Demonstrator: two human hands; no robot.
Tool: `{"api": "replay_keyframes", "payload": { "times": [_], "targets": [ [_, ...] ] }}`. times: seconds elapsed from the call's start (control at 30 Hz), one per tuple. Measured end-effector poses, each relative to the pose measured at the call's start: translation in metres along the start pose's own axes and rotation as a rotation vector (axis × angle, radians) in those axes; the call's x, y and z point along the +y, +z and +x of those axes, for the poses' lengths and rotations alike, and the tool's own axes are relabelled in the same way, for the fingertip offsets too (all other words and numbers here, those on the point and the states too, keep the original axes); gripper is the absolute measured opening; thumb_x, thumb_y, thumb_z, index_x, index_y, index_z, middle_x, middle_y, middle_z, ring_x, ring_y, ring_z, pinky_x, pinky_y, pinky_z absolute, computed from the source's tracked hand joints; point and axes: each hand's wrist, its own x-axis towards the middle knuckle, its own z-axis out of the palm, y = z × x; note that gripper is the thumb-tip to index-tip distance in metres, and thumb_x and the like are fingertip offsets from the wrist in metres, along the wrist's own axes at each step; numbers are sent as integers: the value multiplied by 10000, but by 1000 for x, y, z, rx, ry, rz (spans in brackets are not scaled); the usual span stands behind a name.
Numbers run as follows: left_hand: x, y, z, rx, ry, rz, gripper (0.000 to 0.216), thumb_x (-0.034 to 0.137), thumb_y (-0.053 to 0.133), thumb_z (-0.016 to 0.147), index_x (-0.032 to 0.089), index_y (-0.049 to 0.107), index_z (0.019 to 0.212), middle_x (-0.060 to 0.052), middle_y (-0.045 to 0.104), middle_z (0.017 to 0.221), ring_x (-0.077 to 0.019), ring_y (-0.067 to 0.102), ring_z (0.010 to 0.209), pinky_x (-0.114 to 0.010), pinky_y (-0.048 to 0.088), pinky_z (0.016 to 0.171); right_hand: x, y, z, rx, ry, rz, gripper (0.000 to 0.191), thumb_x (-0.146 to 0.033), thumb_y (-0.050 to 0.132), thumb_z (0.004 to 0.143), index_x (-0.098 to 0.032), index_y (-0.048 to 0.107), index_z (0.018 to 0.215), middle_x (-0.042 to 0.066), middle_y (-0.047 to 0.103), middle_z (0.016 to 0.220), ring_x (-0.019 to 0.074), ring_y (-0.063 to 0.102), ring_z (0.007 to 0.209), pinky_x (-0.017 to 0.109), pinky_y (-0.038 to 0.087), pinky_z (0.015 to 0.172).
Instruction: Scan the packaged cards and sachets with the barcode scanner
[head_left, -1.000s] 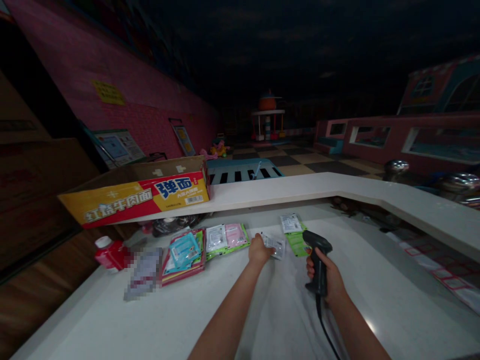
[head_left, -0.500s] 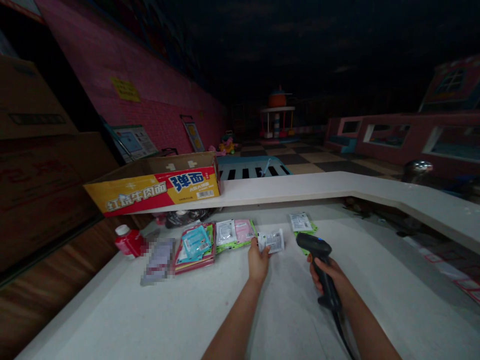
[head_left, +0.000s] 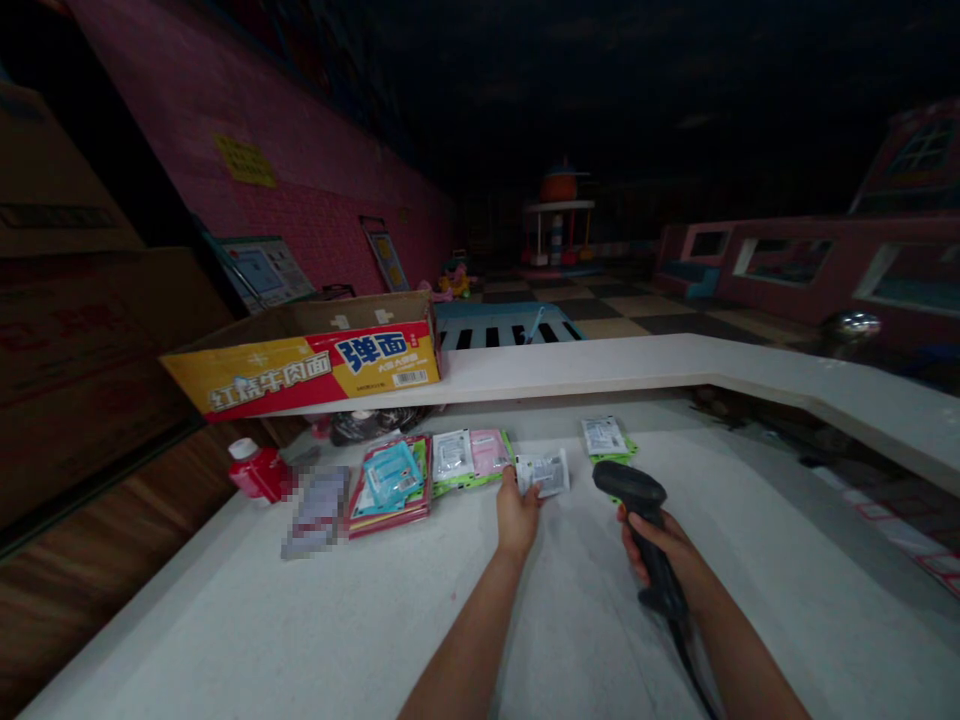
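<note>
My left hand (head_left: 517, 515) pinches a small white sachet (head_left: 545, 472) and holds it just above the white counter (head_left: 375, 620). My right hand (head_left: 670, 560) is wrapped round the grip of a black barcode scanner (head_left: 637, 520), whose head points toward the sachet from the right. A cord runs from the scanner's base down along my right forearm.
Flat packets lie in a row behind my hands: a red and blue stack (head_left: 388, 482), a white and pink pair (head_left: 471, 455), a white one on green (head_left: 606, 438). A red bottle (head_left: 257, 472) stands at the left. A yellow and red carton (head_left: 315, 355) sits on the raised ledge (head_left: 675, 365).
My left hand lifted the sachet off the counter and drew it slightly toward me. The scanner tilted from upright to lean toward the sachet. The camera view shifted left.
</note>
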Motion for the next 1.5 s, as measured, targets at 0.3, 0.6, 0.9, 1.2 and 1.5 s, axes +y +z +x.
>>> {"api": "replay_keyframes", "payload": {
  "times": [0.3,0.6,0.9,1.2,1.5],
  "targets": [
    [2,0,-1,-25,-6,-59,234,257,620,752,189,492,935,-24,622,835,-165,623,686,-272,549,524,8,-8,12,-5,12,77,386,-517,750,727,-202,603,898,-42,570,503,111,487,330,201,370,299],
    [-1,-4,2,-22,-40,-233,291,357,698,686,173,556,862,-16,640,786,-147,613,639,-242,521,506,14,-11,17,83,8,140,389,-511,772,703,-199,614,873,-50,552,501,102,479,335,198,381,303],
    [22,-66,56,212,-85,-121,217,341,664,711,152,643,817,-38,699,718,-172,655,610,-259,512,550,10,-15,17,44,67,173,431,-525,811,664,-184,619,846,-46,566,516,92,486,365,190,381,326],
    [56,-89,102,111,-106,804,137,194,593,835,144,709,887,-101,736,902,-211,678,904,-255,444,753,15,-12,18,113,50,169,412,-523,785,684,-189,606,846,-54,541,499,89,463,346,180,355,308],
    [60,-84,91,31,159,1227,331,137,502,876,186,662,1162,-133,622,1184,-257,562,1135,-349,414,958,12,-8,12,104,38,179,393,-504,772,723,-179,616,879,-53,545,523,83,467,376,173,363,331]
  ]
}}
